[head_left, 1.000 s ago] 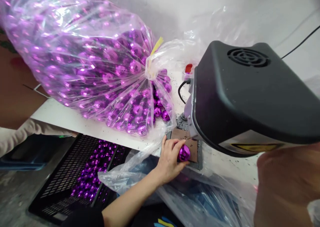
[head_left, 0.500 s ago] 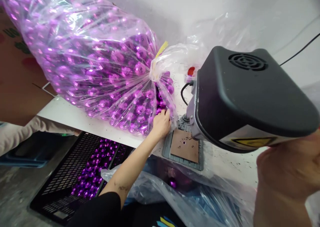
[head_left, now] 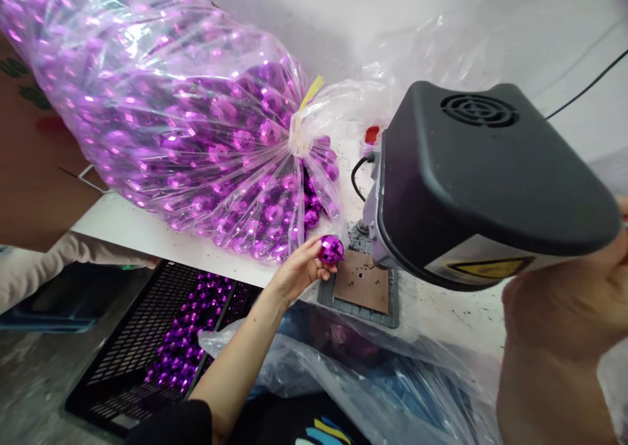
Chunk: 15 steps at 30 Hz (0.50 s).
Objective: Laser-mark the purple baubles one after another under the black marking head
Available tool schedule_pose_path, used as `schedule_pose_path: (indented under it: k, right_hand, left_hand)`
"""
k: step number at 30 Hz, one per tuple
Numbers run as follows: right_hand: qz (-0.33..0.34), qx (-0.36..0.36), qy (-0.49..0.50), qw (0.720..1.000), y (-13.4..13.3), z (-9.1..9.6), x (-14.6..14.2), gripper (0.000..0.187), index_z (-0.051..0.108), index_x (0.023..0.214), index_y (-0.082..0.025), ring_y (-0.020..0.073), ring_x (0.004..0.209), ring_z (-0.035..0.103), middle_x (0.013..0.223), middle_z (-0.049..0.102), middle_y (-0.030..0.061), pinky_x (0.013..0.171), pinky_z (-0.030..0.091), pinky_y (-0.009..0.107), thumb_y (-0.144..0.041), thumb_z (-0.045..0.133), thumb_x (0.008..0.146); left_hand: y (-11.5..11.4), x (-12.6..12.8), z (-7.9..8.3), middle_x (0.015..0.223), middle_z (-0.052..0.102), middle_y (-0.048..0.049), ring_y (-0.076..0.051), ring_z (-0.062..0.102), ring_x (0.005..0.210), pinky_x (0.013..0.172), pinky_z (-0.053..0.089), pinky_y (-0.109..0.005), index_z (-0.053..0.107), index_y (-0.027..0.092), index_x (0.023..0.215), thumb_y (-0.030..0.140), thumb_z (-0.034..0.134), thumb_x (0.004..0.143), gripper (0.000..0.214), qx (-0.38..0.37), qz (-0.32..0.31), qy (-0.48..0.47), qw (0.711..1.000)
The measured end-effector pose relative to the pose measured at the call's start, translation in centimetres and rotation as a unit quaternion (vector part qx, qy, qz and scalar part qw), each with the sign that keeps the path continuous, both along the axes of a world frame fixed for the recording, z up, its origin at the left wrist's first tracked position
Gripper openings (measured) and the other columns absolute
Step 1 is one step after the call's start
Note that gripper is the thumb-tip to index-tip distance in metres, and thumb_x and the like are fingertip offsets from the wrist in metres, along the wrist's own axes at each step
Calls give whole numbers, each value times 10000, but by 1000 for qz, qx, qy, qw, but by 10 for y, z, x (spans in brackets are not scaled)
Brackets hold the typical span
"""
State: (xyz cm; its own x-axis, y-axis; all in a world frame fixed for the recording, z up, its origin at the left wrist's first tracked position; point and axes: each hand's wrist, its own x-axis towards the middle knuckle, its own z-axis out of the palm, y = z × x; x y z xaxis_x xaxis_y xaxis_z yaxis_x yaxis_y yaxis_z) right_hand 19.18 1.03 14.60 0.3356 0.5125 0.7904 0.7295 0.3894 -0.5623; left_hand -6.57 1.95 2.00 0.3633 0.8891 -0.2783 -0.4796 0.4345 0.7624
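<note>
A shiny purple faceted ball (head_left: 331, 250) is pinched in the fingertips of my left hand (head_left: 304, 268). That hand hovers over the left edge of a brown square board (head_left: 362, 281) with a small hole, lying on the grey metal base (head_left: 392, 314) of a black-housed drill press (head_left: 500, 177). Beside the hand, a big clear bag (head_left: 206, 170) of similar purple balls lies tied with a yellow strip; loose balls (head_left: 311, 218) show by its gathered neck. My right hand (head_left: 574, 294) is at the right side of the press, its fingers mostly hidden by the housing.
Below the white table (head_left: 147, 222) stands a black crate (head_left: 112, 353) holding many purple balls. Clear plastic sheeting (head_left: 314, 366) hangs along the table's front edge. At left are a brown carton (head_left: 39, 177) and another person's sleeve (head_left: 73, 262). Dark shavings dot the tabletop.
My left hand has drawn back from the opening by the bag's neck, down and slightly left, with a purple ball now in its fingers. My right hand stays at the press.
</note>
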Motion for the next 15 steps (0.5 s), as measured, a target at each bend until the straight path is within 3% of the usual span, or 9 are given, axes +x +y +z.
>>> schedule_pose_path:
  k: [3, 8, 11, 15]
  right_hand:
    - [0, 8, -1, 1000, 6, 6, -2, 521, 612, 861, -93, -1, 656, 425, 711, 498, 14, 610, 291, 190, -576, 441, 957]
    - [19, 3, 18, 1000, 21, 8, 0, 413, 591, 857, -64, -15, 684, 416, 734, 489, -3, 661, 311, 174, -463, 524, 939]
    - [6, 22, -9, 1000, 24, 8, -1, 389, 582, 828, -57, -22, 671, 385, 704, 454, -10, 643, 287, 162, -411, 490, 960]
    - [10, 24, -19, 999, 23, 8, -3, 404, 590, 865, -57, -18, 695, 394, 726, 457, -6, 661, 298, 162, -424, 464, 976]
  left_hand:
    - [-6, 20, -8, 957, 672, -22, -119, 638, 681, 578, 482, -221, 579, 194, 1243, 414, 789, 786, 549, 80, 7, 147, 986]
    - [-13, 41, -21, 1190, 681, -77, -253, 644, 1074, 900, 517, -358, 552, 196, 1314, 364, 787, 779, 608, 217, -11, 369, 904]
    - [-14, 45, -23, 1269, 677, -89, -283, 644, 1145, 972, 503, -415, 502, 207, 1354, 345, 769, 792, 637, 234, -21, 420, 877]
    - [-16, 49, -25, 1279, 689, -95, -273, 668, 1144, 1016, 500, -446, 445, 212, 1378, 327, 753, 805, 660, 255, -7, 419, 871]
